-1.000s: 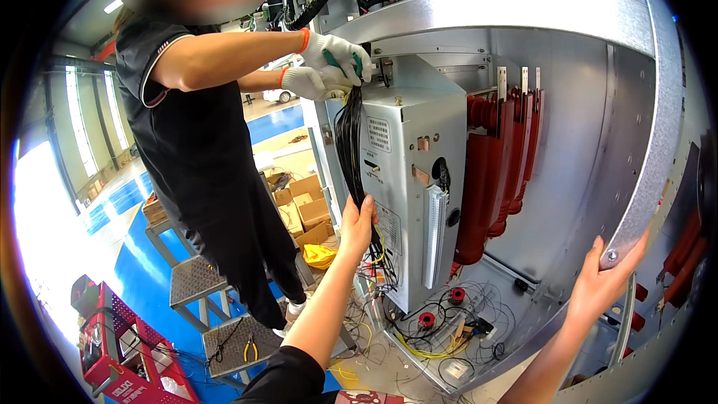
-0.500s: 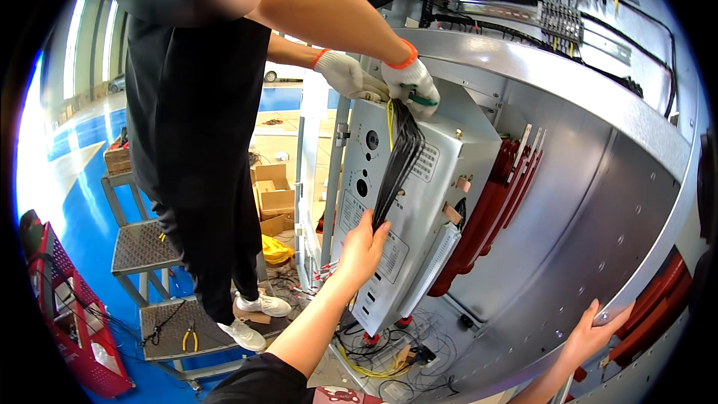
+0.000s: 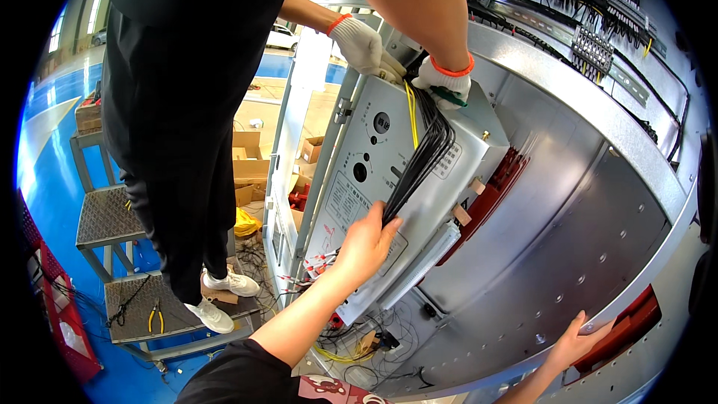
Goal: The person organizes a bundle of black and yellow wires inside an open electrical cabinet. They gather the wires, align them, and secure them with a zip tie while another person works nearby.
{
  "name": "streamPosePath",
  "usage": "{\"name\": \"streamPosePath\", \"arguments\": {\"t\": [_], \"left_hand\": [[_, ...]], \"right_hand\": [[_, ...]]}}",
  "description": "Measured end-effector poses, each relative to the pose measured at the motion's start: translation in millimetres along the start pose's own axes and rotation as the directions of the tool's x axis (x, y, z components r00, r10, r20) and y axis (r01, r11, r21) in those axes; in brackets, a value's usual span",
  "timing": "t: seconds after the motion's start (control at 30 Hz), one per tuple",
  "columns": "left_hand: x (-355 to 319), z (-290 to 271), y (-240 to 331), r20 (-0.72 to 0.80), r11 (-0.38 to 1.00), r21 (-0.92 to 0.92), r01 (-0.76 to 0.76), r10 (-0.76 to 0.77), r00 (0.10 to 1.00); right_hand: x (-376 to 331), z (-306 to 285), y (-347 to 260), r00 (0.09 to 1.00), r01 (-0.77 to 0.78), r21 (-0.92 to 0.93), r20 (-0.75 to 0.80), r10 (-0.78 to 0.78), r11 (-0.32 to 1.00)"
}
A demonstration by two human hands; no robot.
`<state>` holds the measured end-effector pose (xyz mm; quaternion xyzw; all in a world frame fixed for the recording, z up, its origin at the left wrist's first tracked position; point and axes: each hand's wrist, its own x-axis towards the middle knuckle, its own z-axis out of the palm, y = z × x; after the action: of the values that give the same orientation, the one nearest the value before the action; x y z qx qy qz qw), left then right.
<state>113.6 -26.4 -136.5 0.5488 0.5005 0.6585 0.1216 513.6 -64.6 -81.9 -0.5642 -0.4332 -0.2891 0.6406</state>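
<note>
My left hand (image 3: pixel 372 243) is closed round the lower part of a bundle of black wires (image 3: pixel 425 153). The bundle runs up across the front of a grey metal equipment box (image 3: pixel 351 179) to a co-worker's gloved hands. One white glove with an orange cuff (image 3: pixel 446 78) grips the bundle's top; the other glove (image 3: pixel 360 46) is at the box's top edge, by a few yellow wires (image 3: pixel 412 112). At the lower right, my right hand (image 3: pixel 574 343) holds the rim of a curved-looking metal cabinet frame (image 3: pixel 636 284), fingers bent over the edge.
The co-worker stands on metal steps (image 3: pixel 112 217) at the left, with yellow-handled pliers (image 3: pixel 155 319) on the lower tread. Loose wires (image 3: pixel 381 344) lie below the box. Red bars (image 3: pixel 486 198) sit behind it. Cardboard boxes (image 3: pixel 249 172) and a red crate (image 3: pixel 56 292) stand beyond.
My view has shifted, so the steps and cabinet frame sit further left. The co-worker's arms come closer in view. My left hand keeps hold of the wires and my right hand stays on the rim.
</note>
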Motion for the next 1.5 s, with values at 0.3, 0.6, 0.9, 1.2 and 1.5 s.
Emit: {"name": "streamPosePath", "arguments": {"t": [0.3,0.6,0.9,1.2,1.5], "left_hand": [[-6,-5,10,0.042,1.000,-0.018,-0.004,0.004,0.999],[-8,-1,9,0.039,0.997,-0.072,-0.037,0.040,0.998],[-12,6,21,0.031,0.991,-0.129,-0.034,0.039,0.999],[-11,-4,5,0.090,0.863,-0.502,0.058,-0.014,0.996],[4,-38,31,-0.059,0.740,-0.667,-0.087,0.064,0.996]], "right_hand": [[-1,0,2,0.999,-0.012,-0.020,-0.036,0.011,1.000],[-1,-2,-7,0.999,0.005,0.005,-0.035,-0.004,1.000],[-2,2,9,0.999,-0.011,0.056,-0.037,0.014,0.998],[-2,6,14,0.998,-0.030,0.149,-0.045,0.037,0.988],[-4,4,23,0.996,-0.031,0.062,-0.077,0.036,0.998]]}}
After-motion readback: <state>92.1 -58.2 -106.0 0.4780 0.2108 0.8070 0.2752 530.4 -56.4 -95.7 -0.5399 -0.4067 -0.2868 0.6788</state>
